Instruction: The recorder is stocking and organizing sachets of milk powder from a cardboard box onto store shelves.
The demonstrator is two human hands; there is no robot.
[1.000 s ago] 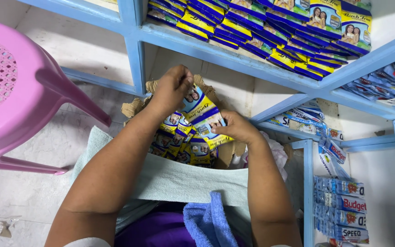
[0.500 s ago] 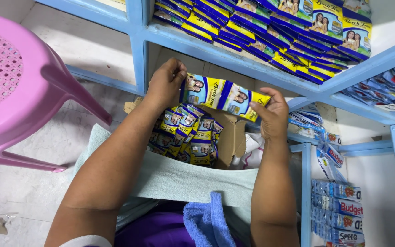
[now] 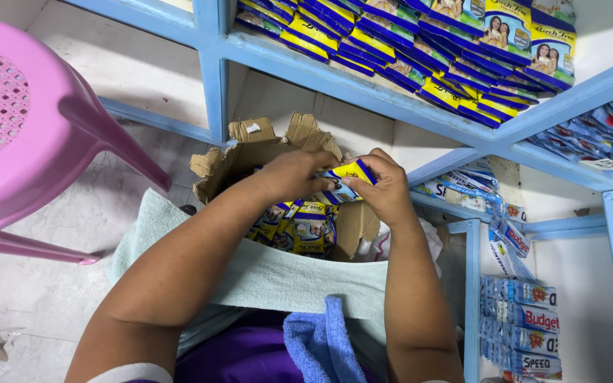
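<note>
My left hand (image 3: 298,175) and my right hand (image 3: 384,190) are together over an open cardboard box (image 3: 250,152). Both pinch a folded strip of yellow and blue sachets (image 3: 345,174) held between them. Inside the box lie several more sachets of the same kind (image 3: 299,227). A pale green cloth (image 3: 278,280) stretches across my lap just below the box.
A pink plastic stool (image 3: 30,135) stands at the left on the tiled floor. Blue shelves (image 3: 363,89) carry rows of blue and yellow packets (image 3: 420,35) above the box. More sachet strips (image 3: 519,319) hang at the right. A blue towel (image 3: 321,344) lies near me.
The strip was stretched out wide between my hands half a second ago. Now both hands have come together and the strip is folded up small above the box.
</note>
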